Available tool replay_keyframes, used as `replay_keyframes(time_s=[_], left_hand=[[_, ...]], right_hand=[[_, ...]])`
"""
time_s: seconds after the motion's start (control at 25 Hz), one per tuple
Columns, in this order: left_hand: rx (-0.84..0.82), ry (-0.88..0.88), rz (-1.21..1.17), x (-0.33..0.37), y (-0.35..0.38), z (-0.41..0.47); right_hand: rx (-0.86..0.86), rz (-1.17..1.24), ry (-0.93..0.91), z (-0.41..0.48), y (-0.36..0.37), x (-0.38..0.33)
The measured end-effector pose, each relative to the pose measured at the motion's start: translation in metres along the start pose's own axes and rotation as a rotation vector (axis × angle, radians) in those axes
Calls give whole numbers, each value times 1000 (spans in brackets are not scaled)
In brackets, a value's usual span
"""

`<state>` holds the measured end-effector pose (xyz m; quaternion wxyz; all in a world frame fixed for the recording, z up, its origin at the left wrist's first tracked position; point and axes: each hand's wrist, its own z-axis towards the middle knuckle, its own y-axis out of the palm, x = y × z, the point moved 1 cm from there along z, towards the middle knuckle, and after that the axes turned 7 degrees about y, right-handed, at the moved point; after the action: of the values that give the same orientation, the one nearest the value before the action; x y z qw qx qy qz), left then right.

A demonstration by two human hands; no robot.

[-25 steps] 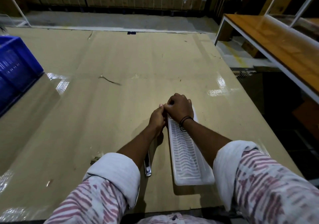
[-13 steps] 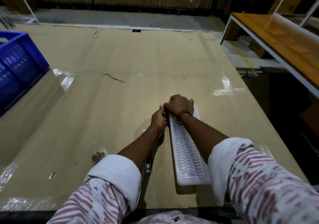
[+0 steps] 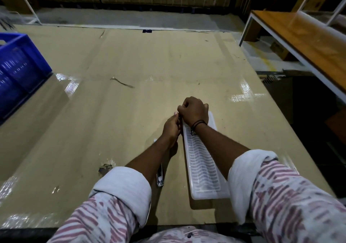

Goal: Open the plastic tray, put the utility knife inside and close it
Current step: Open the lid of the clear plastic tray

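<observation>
Tray (image 3: 203,165) not open yet, both hands' grip pinching its far end; next, pry the lid, knife (image 3: 160,177) waiting on worktop (image 3: 112,111)

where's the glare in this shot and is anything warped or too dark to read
Head view: bright glare patches on the table at mid-left, mid-right and near-left edge; wide-angle bending of the blue crate and side bench; the utility knife sits shadowed under the left forearm.

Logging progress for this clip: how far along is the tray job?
Nothing looks finished. The plastic tray lies lidded on the table. In hand: left hand and right hand work at its far left corner, apparently unlatching it. Left: the utility knife, lying under the left forearm, goes inside, then closing.
</observation>
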<state>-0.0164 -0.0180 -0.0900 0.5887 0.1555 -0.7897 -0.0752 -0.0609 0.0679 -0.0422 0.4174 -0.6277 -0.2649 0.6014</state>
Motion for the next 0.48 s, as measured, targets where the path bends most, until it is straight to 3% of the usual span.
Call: replay_keyframes(time_s=[0.2,0.36,0.48], left_hand=[[-36,107,15,3,4,-7],[-69,104,-52,0,8,-14],[-50,89,-45,0,7,-9]], right_hand=[[8,204,65,5,-15,3],[115,-54,154,11,-33,47],[63,-34,205,7,-33,71]])
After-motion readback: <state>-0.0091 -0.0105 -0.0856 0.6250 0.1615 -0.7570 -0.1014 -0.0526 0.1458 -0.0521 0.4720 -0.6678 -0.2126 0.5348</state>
